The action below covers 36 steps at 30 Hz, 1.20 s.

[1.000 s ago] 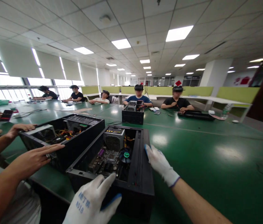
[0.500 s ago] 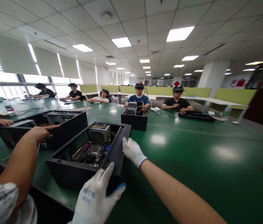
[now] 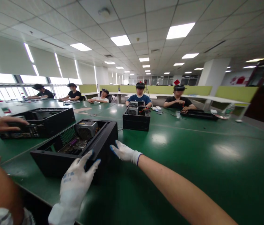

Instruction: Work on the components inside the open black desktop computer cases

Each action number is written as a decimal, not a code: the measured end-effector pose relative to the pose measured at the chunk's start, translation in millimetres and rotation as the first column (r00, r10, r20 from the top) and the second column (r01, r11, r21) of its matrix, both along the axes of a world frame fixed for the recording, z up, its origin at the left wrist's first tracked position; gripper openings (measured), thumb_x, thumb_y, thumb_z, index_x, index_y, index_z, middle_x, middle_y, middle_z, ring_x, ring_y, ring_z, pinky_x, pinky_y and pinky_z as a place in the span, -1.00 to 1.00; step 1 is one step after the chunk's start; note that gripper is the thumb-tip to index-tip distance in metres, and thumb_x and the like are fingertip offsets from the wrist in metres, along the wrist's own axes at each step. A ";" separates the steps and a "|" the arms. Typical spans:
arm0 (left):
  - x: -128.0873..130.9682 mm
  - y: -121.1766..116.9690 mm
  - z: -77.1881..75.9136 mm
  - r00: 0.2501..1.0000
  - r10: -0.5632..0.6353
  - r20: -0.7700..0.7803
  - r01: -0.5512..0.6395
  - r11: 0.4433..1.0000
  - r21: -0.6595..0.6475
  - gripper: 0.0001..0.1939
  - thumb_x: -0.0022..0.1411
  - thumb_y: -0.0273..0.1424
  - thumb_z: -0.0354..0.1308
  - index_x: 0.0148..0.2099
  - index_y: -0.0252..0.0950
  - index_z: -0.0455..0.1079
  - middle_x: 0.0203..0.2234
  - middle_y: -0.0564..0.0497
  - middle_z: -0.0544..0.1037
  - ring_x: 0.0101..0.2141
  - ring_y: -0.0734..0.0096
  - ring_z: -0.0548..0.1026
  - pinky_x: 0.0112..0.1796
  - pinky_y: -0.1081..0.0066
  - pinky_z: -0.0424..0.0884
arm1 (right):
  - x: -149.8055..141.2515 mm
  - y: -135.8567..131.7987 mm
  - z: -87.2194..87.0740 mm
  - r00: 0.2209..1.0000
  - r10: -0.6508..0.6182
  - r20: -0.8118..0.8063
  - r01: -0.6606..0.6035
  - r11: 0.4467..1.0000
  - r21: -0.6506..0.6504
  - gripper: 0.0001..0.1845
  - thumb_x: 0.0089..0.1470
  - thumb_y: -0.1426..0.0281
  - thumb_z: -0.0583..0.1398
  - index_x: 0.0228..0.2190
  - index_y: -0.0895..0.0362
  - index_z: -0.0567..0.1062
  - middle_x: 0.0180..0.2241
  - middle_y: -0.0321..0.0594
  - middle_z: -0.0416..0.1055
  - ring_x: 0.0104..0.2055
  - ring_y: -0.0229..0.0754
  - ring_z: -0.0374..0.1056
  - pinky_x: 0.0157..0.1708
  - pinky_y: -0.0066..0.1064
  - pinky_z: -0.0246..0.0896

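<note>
A black computer case (image 3: pixel 54 161) lies on its side on the green table, its top side uncovered. Inside it show a grey power supply (image 3: pixel 86 129) and a circuit board with a purple slot (image 3: pixel 73 142). My left hand (image 3: pixel 77 176), in a white glove with blue fingertips, rests spread fingers on the near corner of the case's front panel. My right hand (image 3: pixel 124 152), gloved alike, has its fingers stretched out beside that panel; whether they touch it I cannot tell. Neither hand grasps anything.
At the left, a co-worker's hand (image 3: pixel 4 124) is over a second black case (image 3: pixel 50 122). A third case (image 3: pixel 136 120) stands farther back before a person in blue (image 3: pixel 139 97). A person in black (image 3: pixel 178 100) sits by a black panel (image 3: pixel 199 114). A bottle (image 3: pixel 229 110) stands right.
The computer case has shifted left, with both my hands moving left along it. My right hand's fingers have come off its top edge. The co-worker's arm has drawn back left.
</note>
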<state>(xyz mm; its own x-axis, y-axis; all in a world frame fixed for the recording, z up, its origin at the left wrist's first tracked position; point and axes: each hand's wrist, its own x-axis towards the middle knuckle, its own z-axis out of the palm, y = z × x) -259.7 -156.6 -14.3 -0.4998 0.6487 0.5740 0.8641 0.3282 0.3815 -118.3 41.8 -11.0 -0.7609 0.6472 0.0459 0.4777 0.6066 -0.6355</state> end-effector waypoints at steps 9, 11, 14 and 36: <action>-78.2 36.8 5.1 0.984 0.180 0.007 -0.179 0.981 -0.080 -0.43 0.34 0.04 0.02 0.25 -0.11 0.37 -0.22 -0.14 0.59 -0.20 0.07 0.58 -0.24 0.26 0.42 | 81.4 54.4 -11.5 0.950 -0.223 0.218 0.220 0.975 0.041 0.06 0.27 -0.15 -0.08 0.38 0.50 -0.06 0.42 0.27 -0.12 0.47 0.08 -0.17 0.39 -0.27 -0.22; -87.5 45.9 8.7 0.977 0.212 0.034 -0.208 0.974 -0.088 -0.42 0.35 0.04 -0.01 0.26 -0.14 0.36 -0.20 -0.16 0.60 -0.19 0.05 0.58 -0.25 0.25 0.42 | 99.6 66.1 -4.7 0.933 -0.275 0.231 0.263 0.961 0.083 0.04 0.28 -0.12 -0.05 0.38 0.51 -0.05 0.41 0.29 -0.10 0.47 0.08 -0.14 0.37 -0.28 -0.18; -73.2 53.9 10.2 0.958 0.284 0.037 -0.282 0.958 -0.053 -0.34 0.37 0.04 -0.06 0.32 -0.27 0.28 -0.17 -0.21 0.59 -0.18 0.03 0.57 -0.27 0.25 0.42 | 118.9 82.7 7.4 0.908 -0.348 0.235 0.315 0.934 0.166 0.00 0.29 -0.06 -0.02 0.37 0.51 -0.04 0.40 0.32 -0.04 0.44 0.09 -0.07 0.35 -0.26 -0.11; -88.7 106.5 -27.2 -0.266 -0.761 0.591 0.006 0.612 0.791 -0.47 0.48 -0.40 -0.40 -0.01 -0.11 0.45 -0.42 0.03 0.57 -0.28 0.47 0.62 -0.22 0.58 0.56 | 69.0 225.1 46.8 0.800 -0.518 0.302 0.213 0.716 0.665 -0.20 0.19 -0.04 0.07 0.27 0.22 0.24 0.26 0.14 0.26 0.27 0.14 0.18 0.19 -0.12 0.04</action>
<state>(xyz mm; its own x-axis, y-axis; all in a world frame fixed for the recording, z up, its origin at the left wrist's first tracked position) -348.5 -50.1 -41.5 -0.4166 0.9002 0.1266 -0.5960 -0.3756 0.7098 -49.4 266.8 35.8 -0.4967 0.8364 0.2318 0.8677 0.4838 0.1139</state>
